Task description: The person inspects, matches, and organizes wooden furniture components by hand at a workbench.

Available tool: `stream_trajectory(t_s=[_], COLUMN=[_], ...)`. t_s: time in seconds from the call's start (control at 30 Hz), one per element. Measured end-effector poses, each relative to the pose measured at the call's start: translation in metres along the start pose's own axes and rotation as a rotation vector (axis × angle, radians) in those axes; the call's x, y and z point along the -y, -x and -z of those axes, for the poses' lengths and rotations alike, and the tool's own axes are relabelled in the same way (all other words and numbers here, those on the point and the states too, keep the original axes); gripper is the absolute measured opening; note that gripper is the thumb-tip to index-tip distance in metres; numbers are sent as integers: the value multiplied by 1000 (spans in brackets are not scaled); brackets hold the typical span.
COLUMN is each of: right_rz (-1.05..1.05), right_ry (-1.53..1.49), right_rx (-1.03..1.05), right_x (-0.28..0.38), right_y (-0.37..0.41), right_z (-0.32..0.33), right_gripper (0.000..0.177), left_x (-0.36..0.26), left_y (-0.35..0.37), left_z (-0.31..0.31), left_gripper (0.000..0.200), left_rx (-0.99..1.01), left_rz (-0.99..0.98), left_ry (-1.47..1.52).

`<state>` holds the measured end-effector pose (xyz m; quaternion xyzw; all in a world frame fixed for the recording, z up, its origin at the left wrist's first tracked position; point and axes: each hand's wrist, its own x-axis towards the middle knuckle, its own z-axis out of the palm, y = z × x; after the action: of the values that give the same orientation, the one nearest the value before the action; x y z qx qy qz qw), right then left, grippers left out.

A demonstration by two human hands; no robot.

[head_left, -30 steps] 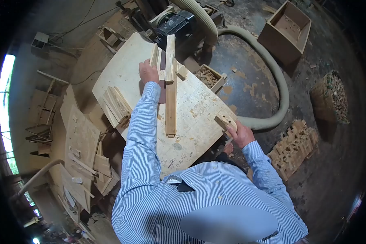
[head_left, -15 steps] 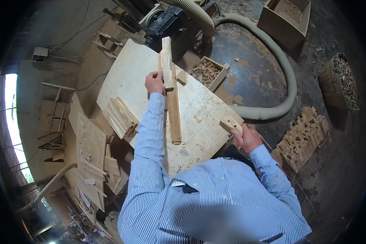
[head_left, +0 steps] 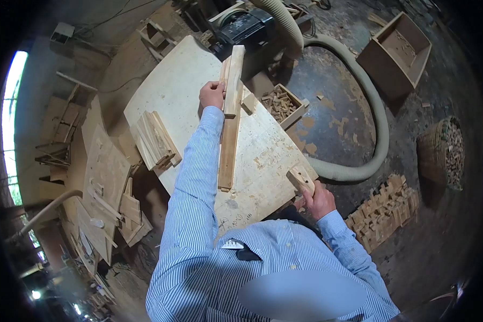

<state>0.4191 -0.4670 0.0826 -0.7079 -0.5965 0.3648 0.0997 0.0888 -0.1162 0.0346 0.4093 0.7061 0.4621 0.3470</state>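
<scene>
My left hand (head_left: 212, 95) is at the left side of a pale wooden strip (head_left: 233, 80), its curled fingers against the strip; the fingertips are partly hidden. The strip lies along a longer, darker wooden guide bar (head_left: 229, 153) on a pale plywood worktop (head_left: 169, 86). Just right of the strip sits a small wooden block (head_left: 249, 103). Close to my body, at the worktop's right corner, my right hand (head_left: 320, 200) is wrapped round the end of a wooden piece with dark holes (head_left: 300, 180).
Stacked wooden strips (head_left: 154, 140) lie on the worktop's left. Beyond it stand a dark motor (head_left: 244, 28) and a box of offcuts (head_left: 292, 110). A thick grey hose (head_left: 381, 118) curves across the floor. Piled blocks (head_left: 383, 212) and a basket of scraps (head_left: 440, 153) are at right.
The whole view has turned and shifted a little. My left hand has slid slightly farther up along the strip. My right hand keeps its hold on the piece with holes.
</scene>
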Motion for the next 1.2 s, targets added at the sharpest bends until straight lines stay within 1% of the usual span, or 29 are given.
stream_trajectory(t_s=[0.1, 0.17, 0.2, 0.27, 0.3, 0.37, 0.5, 0.6, 0.63, 0.7, 0.83, 0.9, 1.0, 1.2], right_rz=[-10, -27, -25, 17, 20, 44, 27, 49, 47, 34, 32, 70, 44, 13], right_ry=[27, -34, -21, 30, 43, 35, 44, 27, 38, 48, 49, 56, 59, 77], right_rx=[22, 15, 15, -47, -46, -84, -107, -124, -130, -113, -115, -125, -126, -130], right_x=[3, 5, 0, -12, -13, -7, 24, 46, 52, 61, 70, 74, 81, 69], right_y=[-4, -3, -4, -9, -11, -20, -50, -75, -81, -89, -96, -98, -102, -93], right_z=[-3, -7, -13, -30, -34, -40, -43, -41, -39, -36, -44, -50, -50, -35], right_gripper=[46, 47, 47, 47, 47, 47, 47, 47, 47, 48, 50, 52, 55, 57], left_x=[-4, 4, 7, 14, 22, 39, 18, 7, 4, 0, 4, 6, 2, -4], left_y=[2, 2, 1, -3, -12, -33, -70, -101, -108, -116, -127, -133, -139, -127], left_z=[3, 0, -1, -1, -2, -3, 2, 9, 11, 13, 21, 26, 33, 15], left_gripper=[16, 16, 16, 16, 16, 16, 16, 18, 18, 18, 19, 20, 22, 24], left_rx=[-20, -23, -28, -37, -41, -69, -54, -82, -79, -126, -128, -124, -134, -99], left_rz=[-16, -10, -32, -63, -57, -151, -132, -75, -74, -96, -123, -106, -109, -105], left_ry=[-2, 37, -16, -115, -105, -193, -232, -247, -235, -302, -333, -367, -426, -435])
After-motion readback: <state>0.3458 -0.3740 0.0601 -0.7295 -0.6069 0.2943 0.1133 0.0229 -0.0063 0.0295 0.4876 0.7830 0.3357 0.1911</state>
